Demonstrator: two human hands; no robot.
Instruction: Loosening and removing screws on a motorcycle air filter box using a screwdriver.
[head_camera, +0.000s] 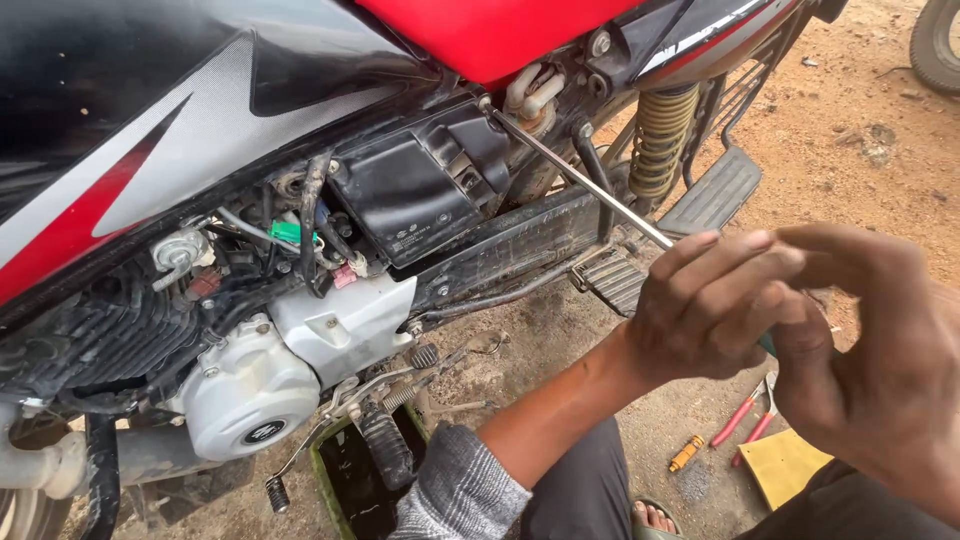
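Screwdriver (575, 175) is reaching from our hands up to a screw under the red seat panel (480, 30). We are curling our left hand (710, 305) around its handle end, while our right hand (880, 350) is closing on it from behind. Beside us, a yellow square sheet (785, 465) is lying near red-handled pliers (745, 412).

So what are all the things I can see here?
Motorcycle: one, red, black and silver, upper left.
Engine cover: one, silver, lower left.
Rear spring: one, yellowish, upper right.
Footrest: one, grey, centre.
Screwdriver: one, long metal shaft, tip at the black box under the seat.
Pliers: one, red handles, on the dirt.
Small yellow tool: one, on the dirt.
Yellow board: one, lower right.
Left hand: around the screwdriver handle.
Right hand: at the handle's end.
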